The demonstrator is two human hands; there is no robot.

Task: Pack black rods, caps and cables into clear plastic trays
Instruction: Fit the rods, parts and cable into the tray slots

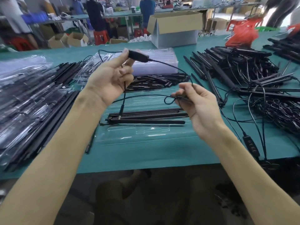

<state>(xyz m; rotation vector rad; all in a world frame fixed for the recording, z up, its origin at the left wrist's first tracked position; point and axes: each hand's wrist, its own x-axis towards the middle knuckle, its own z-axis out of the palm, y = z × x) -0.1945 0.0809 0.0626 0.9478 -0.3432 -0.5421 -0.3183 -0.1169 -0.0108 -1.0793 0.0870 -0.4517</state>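
a: where is the thin black cable (170, 66) just now?

b: in the air over the middle of the table, strung between both hands. the left hand (110, 78), at about 11 o'clock from the work tray, pinches the cable's black oblong controller block (138, 56) between thumb and forefinger, with the other fingers curled in. the right hand (194, 103), at 2 o'clock, is half closed, its fingertips pinching a small loop near the cable's end.

a: how would it handle?

b: light and limp, by the look of it. it sags and kinks, and would likely spring out of a coil. the stiff block and the plug end seem the sure places to hold, not the bare wire.

a: and below?

b: a clear moulded plastic tray (139, 137) on the green table mat (146, 153), with long black rods (146, 118) lying in its far channels. one run of cable drops to their left end. at 12 o'clock is a stack of empty clear trays (155, 62), at 3 o'clock a loose heap of black rods and cables (235, 70), and at 9 o'clock packed trays (24, 98).
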